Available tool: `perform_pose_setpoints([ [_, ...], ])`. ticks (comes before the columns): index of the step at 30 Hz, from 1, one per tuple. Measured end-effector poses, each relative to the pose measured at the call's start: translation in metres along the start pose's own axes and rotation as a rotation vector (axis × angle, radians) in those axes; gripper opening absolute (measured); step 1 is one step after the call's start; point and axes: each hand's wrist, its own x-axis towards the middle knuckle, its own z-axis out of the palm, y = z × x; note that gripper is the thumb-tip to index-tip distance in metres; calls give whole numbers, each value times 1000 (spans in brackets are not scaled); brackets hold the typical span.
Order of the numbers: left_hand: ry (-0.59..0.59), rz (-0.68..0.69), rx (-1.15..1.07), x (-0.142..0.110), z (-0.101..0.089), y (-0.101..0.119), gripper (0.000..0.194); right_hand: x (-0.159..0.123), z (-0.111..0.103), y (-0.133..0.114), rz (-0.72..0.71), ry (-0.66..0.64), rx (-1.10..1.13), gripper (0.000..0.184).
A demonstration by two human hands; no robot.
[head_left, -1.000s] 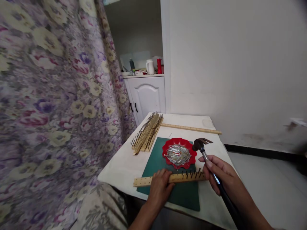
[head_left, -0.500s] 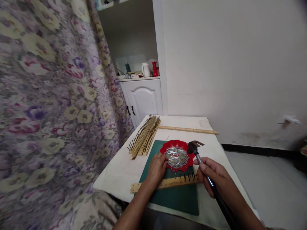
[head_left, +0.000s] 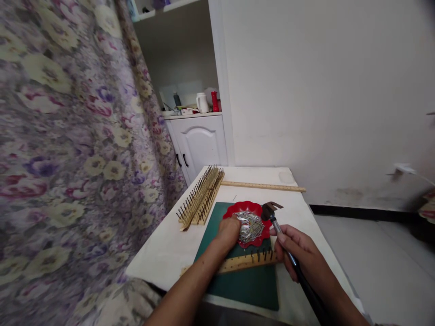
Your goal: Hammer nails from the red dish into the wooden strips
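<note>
My left hand [head_left: 229, 229] reaches over the near left rim of a scalloped red dish [head_left: 227, 214], its fingers curled into a heap of silvery nails [head_left: 251, 228]. The fingertips are partly hidden, so what they pinch cannot be made out. In my right hand [head_left: 295, 248] is a claw hammer [head_left: 273, 220], gripped along its shaft with the head up beside the dish. A wooden strip [head_left: 243, 262] lies across the green mat [head_left: 244, 290], with several dark nails standing in its right part and bare holes to the left. My left forearm covers part of it.
Nail-studded wooden strips [head_left: 204, 199] are stacked at the table's left. One more long wooden strip [head_left: 263, 186] lies along the back of the white table [head_left: 159, 253]. A floral curtain [head_left: 84, 136] hangs to the left, and a white cabinet [head_left: 202, 140] stands behind.
My left hand has pushed further into the dish, its fingers deeper among the nails. My right hand still holds the hammer in much the same place. The whole view has shifted slightly.
</note>
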Motion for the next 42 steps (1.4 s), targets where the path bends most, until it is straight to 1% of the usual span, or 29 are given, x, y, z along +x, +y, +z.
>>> perform_pose_setpoints([
  [4, 58, 63, 32, 0, 1, -1, 25, -3, 3, -2, 15, -1, 0, 22],
  [9, 160, 148, -13, -6, 5, -12, 21, -6, 4, -5, 28, 11, -13, 24],
  [13, 265, 182, -99, -12, 9, -17, 18, -4, 2, 0, 17, 22, -20, 25],
  [19, 408, 193, -255, -18, 6, -14, 15, 2, 2, 10, 1, 15, -20, 26],
  [22, 459, 187, -397, -23, 6, -12, 11, 5, 4, 13, -7, 20, -34, 28],
  [25, 468, 191, -691, -31, 9, -8, 4, 8, 5, 19, -3, 42, -44, 27],
  [29, 379, 197, -1089, -48, 17, -4, 15, 10, 7, 26, 13, 38, -62, 28],
  [32, 311, 199, -1244, -64, 23, -5, 20, 8, 9, 27, 12, 11, -57, 27],
  [35, 303, 140, -1268, -82, 32, -8, 22, 6, 9, 27, 20, -9, -50, 28],
  [38, 349, 61, -1188, -95, 44, -10, 21, 4, 9, 29, 13, -8, -45, 28],
  [42, 396, 30, -1082, -99, 59, -8, 18, 3, 9, 30, 11, -5, -51, 30],
])
